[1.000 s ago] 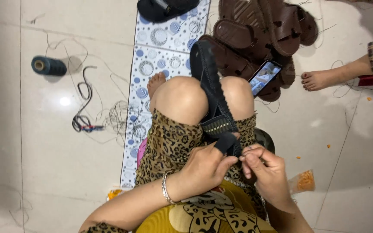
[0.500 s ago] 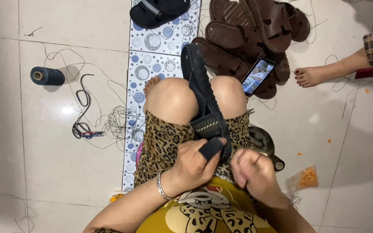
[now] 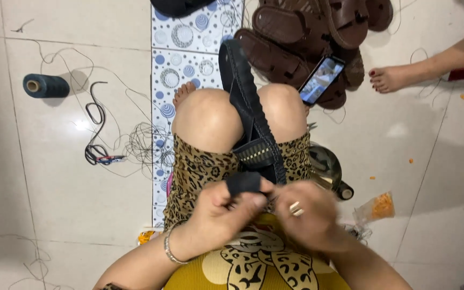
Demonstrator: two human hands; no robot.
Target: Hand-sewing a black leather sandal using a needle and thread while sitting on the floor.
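Centre frame, between the knees, black sandal lies clamped, long axis running from lap up toward upper centre, toe end pointing away to the brown sandal pile. Left hand now pinches the black strap end, fingers clenched on it. Right hand has dropped lower since half a second ago and blurs; its grip cannot be told. Stitching pull likely under way.
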